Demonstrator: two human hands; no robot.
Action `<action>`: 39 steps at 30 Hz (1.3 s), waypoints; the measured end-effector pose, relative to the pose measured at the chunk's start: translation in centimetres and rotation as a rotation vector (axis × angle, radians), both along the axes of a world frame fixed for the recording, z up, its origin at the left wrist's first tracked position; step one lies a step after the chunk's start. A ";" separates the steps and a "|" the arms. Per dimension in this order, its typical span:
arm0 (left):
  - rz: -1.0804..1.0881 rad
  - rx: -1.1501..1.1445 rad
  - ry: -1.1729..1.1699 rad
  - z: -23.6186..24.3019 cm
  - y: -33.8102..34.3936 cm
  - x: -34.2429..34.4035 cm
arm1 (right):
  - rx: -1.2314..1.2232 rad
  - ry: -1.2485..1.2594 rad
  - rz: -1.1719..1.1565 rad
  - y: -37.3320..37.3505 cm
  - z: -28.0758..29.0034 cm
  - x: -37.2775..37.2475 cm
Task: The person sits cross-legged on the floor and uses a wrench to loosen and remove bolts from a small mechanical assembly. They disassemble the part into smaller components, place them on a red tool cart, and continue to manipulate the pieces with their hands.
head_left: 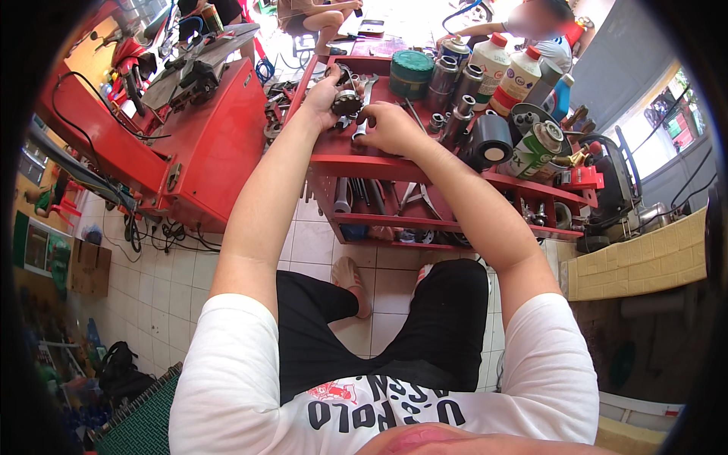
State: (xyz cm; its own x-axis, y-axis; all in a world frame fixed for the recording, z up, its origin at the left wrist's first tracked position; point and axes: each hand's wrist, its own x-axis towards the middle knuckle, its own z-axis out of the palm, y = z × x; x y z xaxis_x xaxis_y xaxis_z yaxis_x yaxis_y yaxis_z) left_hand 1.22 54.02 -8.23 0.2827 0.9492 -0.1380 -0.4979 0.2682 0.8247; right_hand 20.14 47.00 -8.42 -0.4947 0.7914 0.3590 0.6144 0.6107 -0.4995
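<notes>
Nearest to me in the head view is the red tray's front edge (364,160), on the near side of the green tub (412,74). Just inside it, nearer than the tub and to its left, the right hand (391,127) has its fingers curled over a shiny wrench (359,133); I can't tell whether they grip it or only touch it. The dark round metal part (347,104) sits left of the tub, just beyond the right fingertips. The left hand (322,97) is the nearer one to it and, as I read it, closed around it, its ridged round face toward me, so I judge its axis points roughly my way. I see a strip of bare red tray between right hand and tub. Tall sockets (441,83) wall off the tub's right; white bottles (491,67) stand farther right.
</notes>
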 end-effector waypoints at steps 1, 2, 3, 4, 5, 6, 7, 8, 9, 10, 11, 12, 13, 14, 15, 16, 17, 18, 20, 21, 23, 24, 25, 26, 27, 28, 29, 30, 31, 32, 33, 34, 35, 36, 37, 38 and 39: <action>0.008 -0.004 0.001 0.2 -0.1 0.3 | 0.063 -0.046 0.027 0.0 -0.1 0.1; 0.016 -0.008 0.003 0.3 -0.2 0.5 | 0.053 -0.095 0.022 0.1 -0.3 0.2; 0.016 0.003 -0.010 0.1 -0.1 0.3 | 0.043 -0.143 0.024 -0.2 0.0 -0.2; 0.015 0.014 -0.023 -0.1 0.1 0.0 | 0.034 -0.190 0.026 -0.4 0.4 -0.6; 0.015 0.025 -0.036 -0.2 0.2 -0.3 | 0.024 -0.237 0.028 -0.6 0.6 -0.9; 0.024 0.021 -0.066 -0.3 0.3 -0.2 | 0.048 -0.266 0.025 -0.5 0.4 -0.9; 0.034 0.018 -0.096 -0.3 0.4 -0.1 | 0.072 -0.295 0.022 -0.2 0.0 -0.8; 0.043 0.015 -0.126 -0.3 0.5 -0.1 | 0.096 -0.325 0.020 0.0 -0.3 -0.8; 0.048 0.022 -0.139 -0.4 0.6 -0.2 | 0.108 -0.291 -0.008 0.2 -0.6 -0.8; 0.054 0.030 -0.152 -0.5 0.8 -0.2 | 0.121 -0.258 -0.035 0.4 -0.9 -0.8; 0.059 0.038 -0.165 -0.6 0.9 -0.4 | 0.134 -0.224 -0.062 0.6 -1.1 -0.8; 0.055 0.029 -0.175 -0.6 0.9 -0.5 | 0.125 -0.171 -0.068 0.4 -0.9 -0.8; 0.051 0.021 -0.185 -0.5 0.8 -0.6 | 0.117 -0.117 -0.073 0.1 -0.6 -0.8; 0.047 0.012 -0.195 -0.4 0.7 -0.7 | 0.109 -0.063 -0.079 -0.1 -0.4 -0.9; 0.063 0.016 -0.192 -0.3 0.5 -0.6 | 0.108 -0.040 -0.088 -0.3 -0.1 -0.9; 0.079 0.020 -0.189 -0.2 0.3 -0.4 | 0.108 -0.016 -0.096 -0.5 0.3 -1.1; 0.095 0.024 -0.186 0.0 0.1 -0.3 | 0.107 0.007 -0.105 -0.7 0.4 -1.3; 0.098 0.019 -0.191 0.1 0.0 -0.3 | 0.105 0.003 -0.092 -0.6 0.4 -1.4; 0.104 0.010 -0.202 0.3 -0.2 -0.2 | 0.099 -0.006 -0.068 -0.4 0.1 -1.5; 0.108 0.017 -0.193 0.4 -0.3 -0.1 | 0.088 -0.011 -0.054 -0.2 -0.1 -1.5; 0.113 0.031 -0.176 0.4 -0.3 0.1 | 0.067 -0.022 -0.027 0.3 -0.6 -1.5; 0.096 0.044 -0.162 0.2 -0.2 0.1 | 0.082 -0.004 -0.006 0.7 -1.2 -1.4; 0.077 0.056 -0.149 0.1 -0.1 0.1 | 0.098 0.014 0.014 1.1 -1.7 -1.4; 0.058 0.068 -0.137 0.1 -0.1 0.1 | 0.113 0.031 0.033 1.5 -2.1 -1.3; 0.041 0.076 -0.142 -0.2 0.2 -0.4 | 0.125 0.029 0.034 1.6 -2.3 -1.6; 0.023 0.084 -0.147 -0.4 0.5 -0.9 | 0.137 0.027 0.035 1.7 -2.4 -1.9; 0.006 0.093 -0.153 -0.6 0.8 -1.2 | 0.148 0.026 0.035 1.8 -2.4 -2.0; 0.059 0.059 -0.139 -0.3 0.2 -0.7 | 0.116 0.019 0.012 1.6 -2.4 -1.8; 0.077 0.061 -0.111 0.1 -0.3 -0.2 | 0.086 0.014 -0.010 1.1 -1.7 -1.5; 0.095 0.063 -0.083 0.5 -0.8 0.2 | 0.057 0.009 -0.032 0.6 -1.1 -1.4; 0.112 0.067 -0.057 0.8 -1.0 0.5 | 0.051 0.018 -0.054 0.6 -0.8 -1.2; 0.100 0.065 -0.062 0.8 -1.0 0.5 | 0.046 0.027 -0.077 0.5 -0.5 -1.2; 0.088 0.063 -0.066 0.9 -0.9 0.5 | 0.040 0.037 -0.099 0.5 -0.3 -1.1; 0.077 0.060 -0.071 0.9 -0.9 0.4 | 0.004 0.029 -0.086 0.4 -0.1 -1.2; 0.096 0.062 -0.091 0.9 -1.0 0.4 | -0.033 0.022 -0.072 0.4 0.0 -1.4; 0.115 0.065 -0.110 0.9 -1.1 0.4 | -0.069 0.015 -0.059 0.3 0.1 -1.6; 0.128 0.060 -0.132 0.9 -1.1 0.3 | -0.096 0.048 -0.042 0.2 0.2 -1.6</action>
